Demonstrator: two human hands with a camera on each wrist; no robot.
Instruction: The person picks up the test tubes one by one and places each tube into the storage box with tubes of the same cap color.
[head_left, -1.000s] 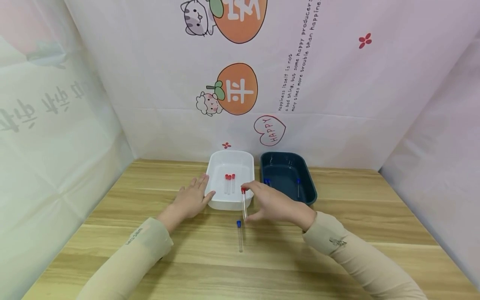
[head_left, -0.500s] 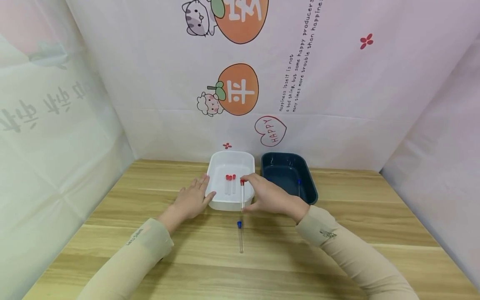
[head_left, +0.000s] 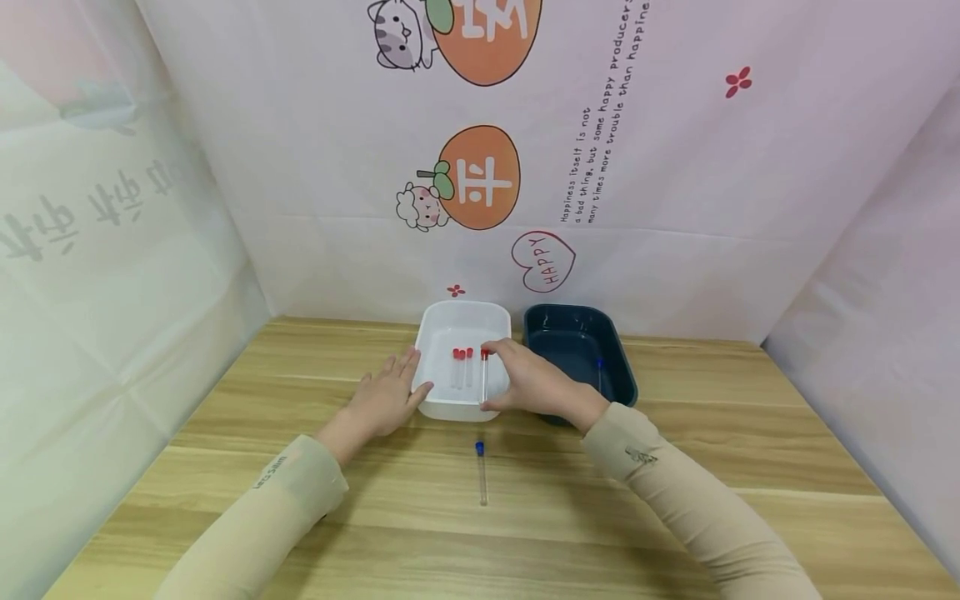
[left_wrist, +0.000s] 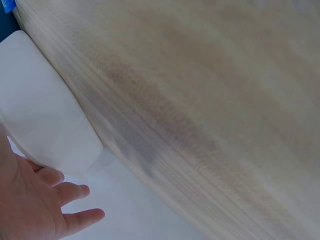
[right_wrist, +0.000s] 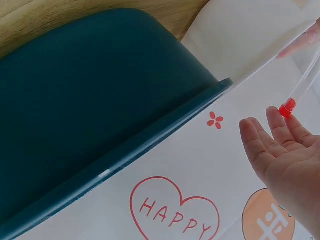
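Observation:
My right hand (head_left: 536,379) pinches a red-capped clear tube (head_left: 484,380) by its two ends, fingertip at the cap and thumb at the bottom. It is above the front right part of the white tray (head_left: 446,412). In the right wrist view, the red cap (right_wrist: 287,107) meets a fingertip. My left hand (head_left: 381,400) rests against the left side of that tray, fingers extended; the left wrist view shows its fingers (left_wrist: 82,220) beside the tray wall. Three red-capped tubes (head_left: 462,369) lie inside the white tray. A blue-capped tube (head_left: 482,479) lies on the table in front.
Right of the white tray stands a dark blue tray (head_left: 573,346), with one blue-capped tube (head_left: 600,375) visible in it; my right hand hides part of its inside. A printed cloth (head_left: 637,275) hangs behind the trays at the back of the wooden table (head_left: 405,542).
My right hand has moved the red-capped tube away from me, up and slightly left, from the white tray's front right corner to over the tray. The left hand stays at the rim.

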